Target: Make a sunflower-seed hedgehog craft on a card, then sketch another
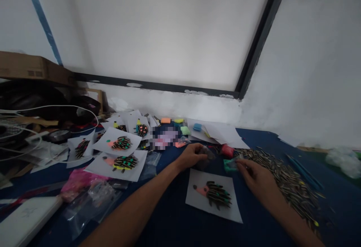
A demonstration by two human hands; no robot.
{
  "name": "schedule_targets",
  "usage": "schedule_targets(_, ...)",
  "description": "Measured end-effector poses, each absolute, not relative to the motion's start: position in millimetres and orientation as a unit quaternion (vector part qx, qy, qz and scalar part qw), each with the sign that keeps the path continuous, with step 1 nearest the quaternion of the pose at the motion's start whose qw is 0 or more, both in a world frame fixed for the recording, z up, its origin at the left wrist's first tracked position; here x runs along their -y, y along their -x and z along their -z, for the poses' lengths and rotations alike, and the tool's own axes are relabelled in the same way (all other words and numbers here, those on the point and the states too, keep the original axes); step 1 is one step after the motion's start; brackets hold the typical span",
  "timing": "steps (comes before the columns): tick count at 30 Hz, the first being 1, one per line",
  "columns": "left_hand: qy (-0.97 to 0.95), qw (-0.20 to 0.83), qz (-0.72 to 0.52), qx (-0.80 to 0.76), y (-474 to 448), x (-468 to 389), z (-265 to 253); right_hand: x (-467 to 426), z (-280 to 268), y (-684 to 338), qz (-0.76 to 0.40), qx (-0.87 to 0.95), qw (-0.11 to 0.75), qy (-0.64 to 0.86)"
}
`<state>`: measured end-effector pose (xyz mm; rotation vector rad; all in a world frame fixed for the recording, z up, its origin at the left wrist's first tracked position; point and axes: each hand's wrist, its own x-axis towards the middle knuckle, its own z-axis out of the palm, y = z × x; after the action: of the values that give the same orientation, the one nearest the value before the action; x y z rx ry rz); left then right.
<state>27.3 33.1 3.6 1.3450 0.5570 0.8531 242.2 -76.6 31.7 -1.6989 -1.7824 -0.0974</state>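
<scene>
My left hand [193,156] is closed on a small clear plastic bag [208,156] with something dark showing through it. To its right, my right hand [254,173] pinches the clear wrapping of a green clay packet [229,165] that lies low over the blue cloth. In front of both hands is a white paper card [194,200] bearing a hedgehog figure [218,194]. The figure has a pink clay head, dark striped spines and green dots. A red clay lump [227,150] sits just behind the green packet.
A wide pile of striped seed shells [284,175] spreads on the right, beside blue tweezers-like tools [303,170]. Several finished hedgehog cards [94,166] lie left. Plastic bags [93,202], a white box [29,220], cables and a cardboard box [25,66] crowd the left side.
</scene>
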Motion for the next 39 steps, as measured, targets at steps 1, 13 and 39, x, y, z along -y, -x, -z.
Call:
schedule_targets(1,-0.591,0.666,-0.379,-0.251,-27,-33,-4,77,-31,-242,0.040,0.686,0.327,0.649)
schedule_targets(13,-0.586,0.658,-0.381,-0.280,-26,-35,-3,77,-29,-242,0.062,0.700,0.318,0.636)
schedule_targets(39,-0.595,0.658,-0.376,-0.268,-28,-31,-9,74,-27,-249,0.107,0.702,0.333,0.621)
